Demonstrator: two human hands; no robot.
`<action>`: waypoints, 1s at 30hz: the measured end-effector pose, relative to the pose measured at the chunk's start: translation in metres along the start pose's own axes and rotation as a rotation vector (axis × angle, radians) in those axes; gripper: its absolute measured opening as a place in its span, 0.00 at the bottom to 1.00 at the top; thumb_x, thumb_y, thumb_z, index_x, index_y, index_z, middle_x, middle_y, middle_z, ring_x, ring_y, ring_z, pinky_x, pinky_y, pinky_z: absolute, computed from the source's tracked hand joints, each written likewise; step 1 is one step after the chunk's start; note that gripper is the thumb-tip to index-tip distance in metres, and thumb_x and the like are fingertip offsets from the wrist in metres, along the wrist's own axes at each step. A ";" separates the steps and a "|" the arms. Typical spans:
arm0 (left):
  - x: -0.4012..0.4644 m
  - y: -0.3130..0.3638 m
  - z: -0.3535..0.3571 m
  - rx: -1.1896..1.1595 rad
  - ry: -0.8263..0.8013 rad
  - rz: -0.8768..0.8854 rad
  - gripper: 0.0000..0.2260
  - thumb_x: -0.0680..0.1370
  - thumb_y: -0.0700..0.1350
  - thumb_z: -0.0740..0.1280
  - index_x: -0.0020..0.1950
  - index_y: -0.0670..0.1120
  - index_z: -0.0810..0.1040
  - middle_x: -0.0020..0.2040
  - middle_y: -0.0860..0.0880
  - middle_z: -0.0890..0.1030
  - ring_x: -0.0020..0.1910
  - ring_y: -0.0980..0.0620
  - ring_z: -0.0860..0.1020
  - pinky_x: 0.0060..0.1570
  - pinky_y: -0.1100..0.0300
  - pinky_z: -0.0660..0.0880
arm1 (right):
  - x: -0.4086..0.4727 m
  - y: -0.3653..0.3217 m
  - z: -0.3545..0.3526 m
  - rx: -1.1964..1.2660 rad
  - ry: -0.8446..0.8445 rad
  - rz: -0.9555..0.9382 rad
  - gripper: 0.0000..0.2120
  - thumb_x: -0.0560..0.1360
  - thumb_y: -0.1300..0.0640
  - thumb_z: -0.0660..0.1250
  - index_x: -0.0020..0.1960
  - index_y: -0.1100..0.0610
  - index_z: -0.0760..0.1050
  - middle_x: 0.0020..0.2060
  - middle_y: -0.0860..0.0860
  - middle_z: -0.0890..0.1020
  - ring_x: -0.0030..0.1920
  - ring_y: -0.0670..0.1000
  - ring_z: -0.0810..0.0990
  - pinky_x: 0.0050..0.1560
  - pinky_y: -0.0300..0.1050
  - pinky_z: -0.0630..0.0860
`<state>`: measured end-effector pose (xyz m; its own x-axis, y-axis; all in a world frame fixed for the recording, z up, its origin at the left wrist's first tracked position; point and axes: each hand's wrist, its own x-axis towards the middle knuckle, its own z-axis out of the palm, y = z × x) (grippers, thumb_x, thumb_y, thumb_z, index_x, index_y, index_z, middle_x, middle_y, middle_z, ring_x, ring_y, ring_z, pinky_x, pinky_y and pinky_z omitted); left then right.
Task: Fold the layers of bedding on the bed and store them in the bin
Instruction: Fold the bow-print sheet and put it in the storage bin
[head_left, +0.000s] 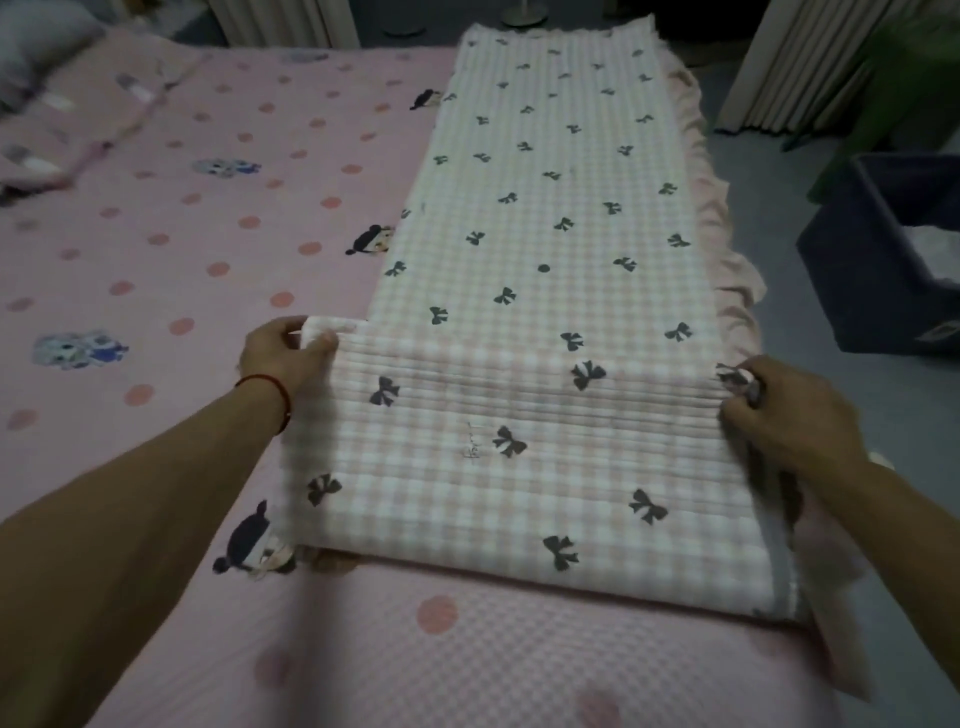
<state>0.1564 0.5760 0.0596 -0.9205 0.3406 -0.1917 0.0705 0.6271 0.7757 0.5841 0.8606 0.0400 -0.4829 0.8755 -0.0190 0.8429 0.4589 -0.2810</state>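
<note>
A pink-and-white checked quilt (550, 218) with dark bows lies as a long strip along the bed's right side, its near end folded over onto itself. My left hand (288, 356) pinches the left corner of that folded flap. At the flap's right corner my right hand (774, 410) grips the edge. Beneath the quilt a pink sheet (208, 249) with dots and cartoon figures covers the bed. The dark blue bin (857, 249) stands on the floor to the right, with something pale inside.
A pink ruffle (727, 249) hangs off the bed's right edge. More pink bedding and a grey pillow (41, 47) lie at the far left. Curtains (810, 57) and a green plant (904, 88) stand beyond the bin. Grey floor runs along the bed's right.
</note>
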 end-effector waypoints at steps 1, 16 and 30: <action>0.012 -0.003 0.014 0.009 -0.018 -0.038 0.22 0.75 0.52 0.74 0.68 0.47 0.78 0.60 0.47 0.81 0.56 0.47 0.79 0.62 0.53 0.76 | 0.009 0.002 0.012 -0.035 -0.023 0.013 0.06 0.73 0.51 0.68 0.48 0.50 0.76 0.41 0.57 0.82 0.39 0.57 0.73 0.41 0.49 0.70; 0.041 -0.095 0.144 0.602 0.361 0.093 0.21 0.81 0.52 0.51 0.65 0.40 0.70 0.57 0.35 0.74 0.54 0.34 0.73 0.51 0.40 0.69 | 0.057 0.005 0.137 0.019 0.090 0.168 0.14 0.75 0.46 0.51 0.45 0.55 0.67 0.36 0.54 0.73 0.37 0.58 0.72 0.46 0.60 0.74; 0.025 -0.062 0.157 0.994 0.417 -0.189 0.26 0.82 0.54 0.48 0.75 0.41 0.61 0.63 0.31 0.71 0.61 0.30 0.69 0.61 0.29 0.64 | 0.063 0.022 0.136 0.020 -0.057 0.166 0.18 0.69 0.48 0.55 0.46 0.60 0.75 0.38 0.61 0.77 0.39 0.65 0.77 0.43 0.57 0.75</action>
<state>0.1898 0.6558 -0.0878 -0.9937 0.0326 0.1074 0.0204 0.9935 -0.1122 0.5403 0.9053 -0.0978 -0.3508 0.9286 -0.1209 0.9074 0.3051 -0.2889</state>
